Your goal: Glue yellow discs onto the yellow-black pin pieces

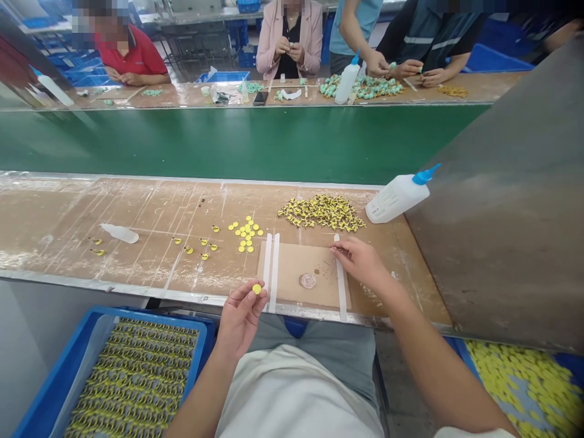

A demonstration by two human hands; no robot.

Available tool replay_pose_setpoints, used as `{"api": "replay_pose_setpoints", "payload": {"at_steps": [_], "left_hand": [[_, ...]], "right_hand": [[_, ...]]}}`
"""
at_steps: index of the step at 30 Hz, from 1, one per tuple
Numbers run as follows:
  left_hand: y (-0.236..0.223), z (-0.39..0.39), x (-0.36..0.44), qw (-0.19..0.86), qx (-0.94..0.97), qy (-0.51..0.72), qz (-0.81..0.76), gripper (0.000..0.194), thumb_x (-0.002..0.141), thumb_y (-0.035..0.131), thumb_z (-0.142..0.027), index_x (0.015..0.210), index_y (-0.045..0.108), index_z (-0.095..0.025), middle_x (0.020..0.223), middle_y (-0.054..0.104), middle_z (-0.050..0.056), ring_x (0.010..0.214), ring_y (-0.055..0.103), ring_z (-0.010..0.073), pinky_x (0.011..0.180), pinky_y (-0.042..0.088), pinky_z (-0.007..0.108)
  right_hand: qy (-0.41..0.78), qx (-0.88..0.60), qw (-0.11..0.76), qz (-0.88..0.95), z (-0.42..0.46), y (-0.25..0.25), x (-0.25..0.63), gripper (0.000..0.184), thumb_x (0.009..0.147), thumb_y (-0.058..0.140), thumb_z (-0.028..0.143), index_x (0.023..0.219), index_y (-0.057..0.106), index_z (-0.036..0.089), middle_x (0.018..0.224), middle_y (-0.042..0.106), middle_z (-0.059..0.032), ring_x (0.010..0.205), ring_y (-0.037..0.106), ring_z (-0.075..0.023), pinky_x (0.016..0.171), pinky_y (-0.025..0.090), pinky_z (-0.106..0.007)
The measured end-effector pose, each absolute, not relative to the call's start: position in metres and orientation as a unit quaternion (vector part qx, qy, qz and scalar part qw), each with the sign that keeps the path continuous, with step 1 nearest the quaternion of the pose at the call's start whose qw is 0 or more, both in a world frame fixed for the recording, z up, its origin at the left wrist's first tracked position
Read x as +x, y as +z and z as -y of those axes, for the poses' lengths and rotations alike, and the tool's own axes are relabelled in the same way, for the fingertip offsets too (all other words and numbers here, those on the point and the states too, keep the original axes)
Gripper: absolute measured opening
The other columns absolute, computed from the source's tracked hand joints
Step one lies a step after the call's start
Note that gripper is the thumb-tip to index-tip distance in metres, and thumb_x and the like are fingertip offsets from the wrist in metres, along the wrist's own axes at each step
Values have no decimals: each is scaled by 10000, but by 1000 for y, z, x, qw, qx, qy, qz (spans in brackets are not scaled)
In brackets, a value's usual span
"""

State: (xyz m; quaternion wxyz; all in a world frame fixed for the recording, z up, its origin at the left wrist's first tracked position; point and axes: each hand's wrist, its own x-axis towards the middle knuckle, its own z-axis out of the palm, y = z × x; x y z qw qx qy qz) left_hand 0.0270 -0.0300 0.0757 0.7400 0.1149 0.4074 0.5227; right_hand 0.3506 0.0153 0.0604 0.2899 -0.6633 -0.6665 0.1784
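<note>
Gripping a small yellow disc (257, 289) in the fingertips of your left hand (239, 319), you hold it above the workbench's (137, 213) front edge. Your right hand (362, 263) rests with fingers extended and empty, touching a white strip (340, 277) beside the cardboard pad (292, 274). A heap of yellow pieces (322, 213) lies beyond.
</note>
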Motion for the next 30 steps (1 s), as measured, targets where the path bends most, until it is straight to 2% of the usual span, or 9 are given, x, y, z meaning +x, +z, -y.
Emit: {"api": "replay_pose_setpoints", "payload": {"at_steps": [5,9,14,18,24,30], "left_hand": [[75,32,35,754,115,512,-396,299,646,909,-193,916,783,-158,937,797,75,779,765,135,754,623,172],[73,33,41,759,110,507,-393,292,648,907,-190,910,783,-166,934,798,69,783,766,141,747,625,175],[71,34,46,765,110,498,-393,286,661,899,-182,920,781,-164,955,797,76,798,768,143,760,623,172],[71,34,48,764,115,494,-399,314,647,906,-172,934,779,-151,966,795,84,795,766,140,766,619,166],[64,34,54,768,119,488,-399,309,649,905,-189,930,779,-153,942,795,74,778,759,131,756,622,179],[53,26,65,751,134,501,-409,291,691,876,-190,957,771,-143,951,786,74,787,749,120,771,606,181]], "right_hand": [[150,-669,281,672,22,51,366,320,939,522,396,959,771,195,806,646,-73,715,625,-214,676,492,-340],[123,-665,298,674,34,37,367,295,948,540,405,941,775,226,840,681,-64,751,660,-209,690,525,-338],[94,-681,347,638,39,21,361,261,932,588,415,1013,755,231,939,755,-56,775,704,-204,749,571,-352],[73,-698,384,600,43,13,358,261,903,631,457,925,763,232,902,775,-67,736,714,-221,710,590,-374],[101,-681,419,592,43,17,358,211,906,644,408,937,769,241,964,778,-61,851,730,-229,764,597,-368],[118,-672,506,528,46,21,324,237,922,641,396,993,751,199,939,762,-89,779,722,-207,695,613,-340]]}}
